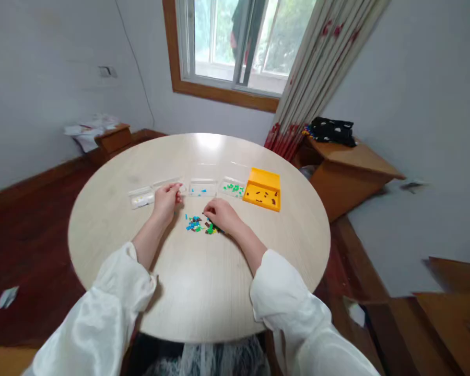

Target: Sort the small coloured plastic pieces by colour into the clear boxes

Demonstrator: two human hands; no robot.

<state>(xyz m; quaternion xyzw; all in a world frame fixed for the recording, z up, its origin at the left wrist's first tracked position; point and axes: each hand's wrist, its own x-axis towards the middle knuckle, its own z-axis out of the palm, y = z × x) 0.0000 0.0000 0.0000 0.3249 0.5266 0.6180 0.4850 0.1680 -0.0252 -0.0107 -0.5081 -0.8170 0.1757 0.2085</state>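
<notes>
A mixed pile of small plastic building bricks (194, 223) in blue, green, brown and yellow lies mid-table. At its right edge is my right hand (222, 214), fingers pinched together; whatever is between them is too small to tell. My left hand (166, 202) is raised at the front of a clear box (168, 183) that it partly covers. Its fingertips are closed, and their contents cannot be made out. Between the hands, further back, a clear box (196, 183) holds a few blue bricks. Green bricks (234, 189) are in the clear box to its right.
An orange box (262, 178) with its lid open holds several brown bricks at the right of the row. At the left end stands another clear box (132, 199) with pale pieces. The round table (203, 292) has a wooden cabinet (321, 177) behind its right side.
</notes>
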